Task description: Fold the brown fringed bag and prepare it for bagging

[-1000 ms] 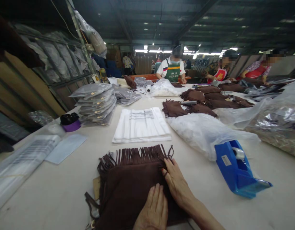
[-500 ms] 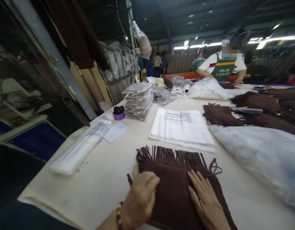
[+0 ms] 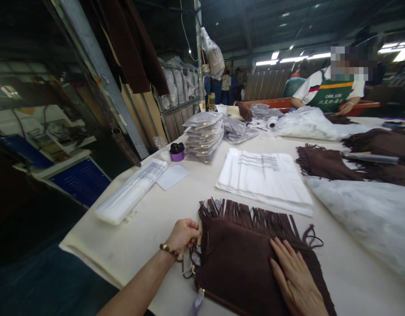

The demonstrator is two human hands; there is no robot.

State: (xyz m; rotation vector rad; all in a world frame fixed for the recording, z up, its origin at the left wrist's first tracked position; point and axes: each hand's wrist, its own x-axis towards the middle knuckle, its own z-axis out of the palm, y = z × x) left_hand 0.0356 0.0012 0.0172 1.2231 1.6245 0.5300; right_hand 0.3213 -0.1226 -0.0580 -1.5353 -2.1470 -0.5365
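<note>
A dark brown fringed bag (image 3: 238,259) lies flat on the table in front of me, its fringe fanned out along the far edge and down the right side. My right hand (image 3: 294,270) rests on the bag's right part, palm down with the fingers stretched out. At the bag's left edge, my left hand (image 3: 183,235) has its fingertips pinched on a tan tag-like piece (image 3: 199,232); much of that piece is hidden. Thin dark cords and small metal fittings show just below it. Wrapped in clear plastic, a zipper pull (image 3: 197,303) hangs at the near left corner.
Beyond the bag lie flat white printed plastic bags (image 3: 262,180). To the left are a clear plastic bundle (image 3: 130,193), a pale card (image 3: 172,177), a purple tape roll (image 3: 177,153) and stacked packed bags (image 3: 204,138). Large plastic sacks (image 3: 363,215) lie right; a co-worker (image 3: 334,90) stands across.
My left hand has moved off the bag's top to its left edge and now pinches the tan tag-like piece. My right hand stays flat on the bag. The view has turned slightly left.
</note>
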